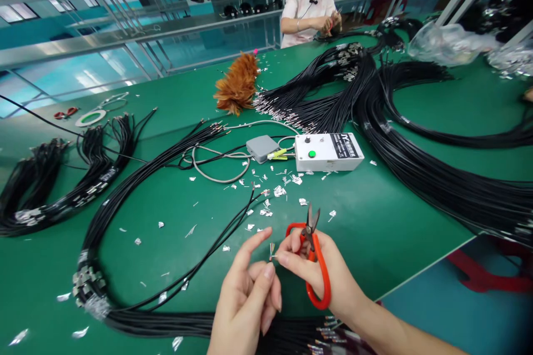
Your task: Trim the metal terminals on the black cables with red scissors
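Foil scraps [278, 191] litter the green desk [375, 222] while the left hand [245, 294] pinches a stripped cable end [271, 249] beside the right hand [316, 272], closed around red scissors [313, 258]; many black cables [416, 138] look untrimmed.

Feather duster [237, 86], white tester box [328, 152], tape roll [90, 118], seated co-worker [310, 8].

Glossy red-plastic scissors [313, 258] — matt green table [375, 222]
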Motion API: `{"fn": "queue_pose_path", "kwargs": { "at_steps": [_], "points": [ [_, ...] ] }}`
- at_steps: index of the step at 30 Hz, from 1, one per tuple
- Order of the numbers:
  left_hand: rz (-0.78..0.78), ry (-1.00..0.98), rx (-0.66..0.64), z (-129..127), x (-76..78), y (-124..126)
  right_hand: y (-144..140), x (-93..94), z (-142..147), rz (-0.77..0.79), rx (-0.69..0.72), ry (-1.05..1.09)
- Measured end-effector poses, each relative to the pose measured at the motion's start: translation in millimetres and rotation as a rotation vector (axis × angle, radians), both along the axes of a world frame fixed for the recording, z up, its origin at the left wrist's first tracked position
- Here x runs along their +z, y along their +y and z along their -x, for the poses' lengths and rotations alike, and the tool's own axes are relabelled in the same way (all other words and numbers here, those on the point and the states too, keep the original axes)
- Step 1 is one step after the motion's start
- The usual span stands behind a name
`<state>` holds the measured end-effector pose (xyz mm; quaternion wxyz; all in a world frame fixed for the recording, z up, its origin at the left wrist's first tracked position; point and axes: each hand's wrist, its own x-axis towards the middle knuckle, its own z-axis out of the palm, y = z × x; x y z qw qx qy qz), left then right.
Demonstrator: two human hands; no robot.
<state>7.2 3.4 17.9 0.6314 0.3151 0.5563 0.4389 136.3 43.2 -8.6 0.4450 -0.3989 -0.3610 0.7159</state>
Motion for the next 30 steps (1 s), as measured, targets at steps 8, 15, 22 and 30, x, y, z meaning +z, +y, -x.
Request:
{"fn": "queue_pose_path", "kwargs": {
  "at_steps": [8, 15, 22, 30],
  "points": [
    [0.013, 0.016, -0.003, 1.3, -1.1, -1.0, -0.6, -0.1, -2.4, 0.007, -0.013, -0.011],
    [0.010, 0.011, -0.026, 0.2, -3.5, -0.4, 0.3, 2.5, 2.3, -0.002, -0.043, 0.000],
    [0.010, -0.013, -0.014, -0.2, -3.7, 0.0, 0.8, 2.8, 4.2, 0.004, -0.056, -0.020],
    [0.066, -0.097, -0.004, -0.3, -1.7, 3.1, -1.4, 0.6, 5.4, -0.026, -0.055, -0.007]
  ]
}}
